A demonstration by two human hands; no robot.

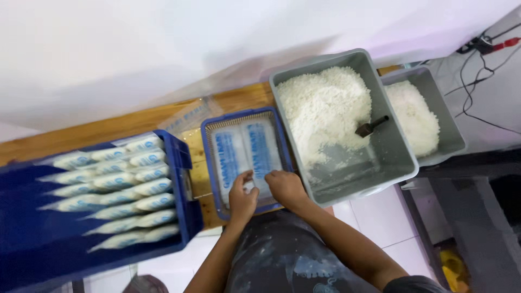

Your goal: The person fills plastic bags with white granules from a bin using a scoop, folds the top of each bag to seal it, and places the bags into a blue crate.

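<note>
both hands work at the near edge of a small blue basket on a wooden bench. the left hand has its fingers curled and pinched on the near end of a flat printed bag lying in the basket; the thumb side presses something small and white at the bag's mouth, too small to tell what. the right hand lies just beside it, touching it or nearly so, fingers bent down over the near end of a second bag; whether it grips that bag or only presses on it i cannot tell. the two bags lie side by side, flat, filling the basket floor, running away from the hands.

left of the left hand, apart from it, stands a blue crate packed with rows of filled bags, their tied tails pointing left. beyond the basket a loose empty bag lies on the bench.

right of the right hand, close by, a grey tub holds white grains heaped at its far side, its near floor mostly bare. a dark scoop lies in the grains, handle up to the right. behind it a second tub also holds grains. cables hang on the far right wall. the person wears a dark spotted apron.
</note>
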